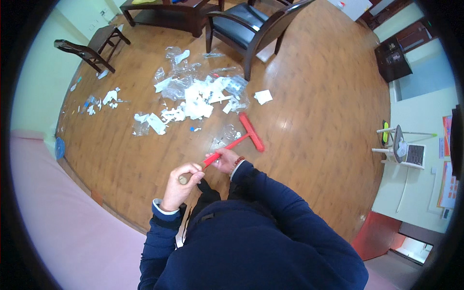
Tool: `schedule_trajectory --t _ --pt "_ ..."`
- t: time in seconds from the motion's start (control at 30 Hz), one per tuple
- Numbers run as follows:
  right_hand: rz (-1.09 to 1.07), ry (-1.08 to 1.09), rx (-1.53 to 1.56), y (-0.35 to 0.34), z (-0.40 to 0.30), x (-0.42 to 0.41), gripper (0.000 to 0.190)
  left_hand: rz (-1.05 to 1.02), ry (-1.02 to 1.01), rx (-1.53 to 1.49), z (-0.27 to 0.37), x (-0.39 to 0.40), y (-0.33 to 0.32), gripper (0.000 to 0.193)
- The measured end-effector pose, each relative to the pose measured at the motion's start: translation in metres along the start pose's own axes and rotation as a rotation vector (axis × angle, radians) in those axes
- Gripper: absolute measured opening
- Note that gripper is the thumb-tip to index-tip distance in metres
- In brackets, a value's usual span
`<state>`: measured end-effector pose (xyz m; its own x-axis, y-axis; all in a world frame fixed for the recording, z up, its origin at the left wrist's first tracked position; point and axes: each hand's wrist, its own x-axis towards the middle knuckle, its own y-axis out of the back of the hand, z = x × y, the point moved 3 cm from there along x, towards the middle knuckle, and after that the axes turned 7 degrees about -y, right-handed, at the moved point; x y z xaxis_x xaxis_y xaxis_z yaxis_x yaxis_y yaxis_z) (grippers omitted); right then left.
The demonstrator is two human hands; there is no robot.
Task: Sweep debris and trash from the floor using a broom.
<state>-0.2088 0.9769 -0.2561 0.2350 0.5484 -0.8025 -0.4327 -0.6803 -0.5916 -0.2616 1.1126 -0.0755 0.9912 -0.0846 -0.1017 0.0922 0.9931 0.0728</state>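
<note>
My left hand (185, 185) is closed around the wooden top end of a broom handle. Lower down, my right hand (224, 160), with a beaded bracelet at the wrist, holds the red part of the same handle. The red broom head (251, 132) rests on the wooden floor, ahead of my right hand. Beyond it lies a large pile of crumpled white paper (199, 98) mixed with clear plastic wrapping (174, 88). Nearer my hands is a small piece of clear plastic (231, 133), and a blue cap-like piece (192, 129) lies to its left.
A dark wooden armchair (250, 30) stands at the pile's far right edge, beside a low table (163, 16). A wooden chair (92, 49) is at the far left. More paper scraps (110, 96) lie left of the pile. A white stool (398, 143) stands by the right wall.
</note>
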Motion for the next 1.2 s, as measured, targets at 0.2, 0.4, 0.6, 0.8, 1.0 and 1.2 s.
schedule_trajectory --t 0.2,0.4,0.6,0.8,1.0,1.2 --pt "-0.113 -0.050 0.040 -0.046 0.027 0.009 0.009 0.058 -0.054 0.093 0.029 -0.009 0.030 0.015" --pt "-0.160 -0.020 -0.027 -0.058 0.037 0.010 0.009 0.023 -0.094 0.109 0.038 -0.017 0.044 0.015" --pt "-0.055 -0.027 -0.058 -0.062 0.045 0.011 0.013 0.007 -0.079 0.095 0.021 -0.024 0.061 0.015" --pt "0.018 -0.039 -0.018 -0.065 0.064 0.035 0.015 0.055 -0.025 0.063 -0.001 -0.035 0.085 0.016" --pt "-0.080 -0.099 -0.036 -0.093 0.100 0.051 0.007 0.081 -0.023 0.137 0.014 -0.054 0.114 0.017" --pt "-0.204 -0.092 0.072 -0.092 0.112 0.061 0.009 0.073 -0.059 0.164 0.029 -0.068 0.123 0.014"
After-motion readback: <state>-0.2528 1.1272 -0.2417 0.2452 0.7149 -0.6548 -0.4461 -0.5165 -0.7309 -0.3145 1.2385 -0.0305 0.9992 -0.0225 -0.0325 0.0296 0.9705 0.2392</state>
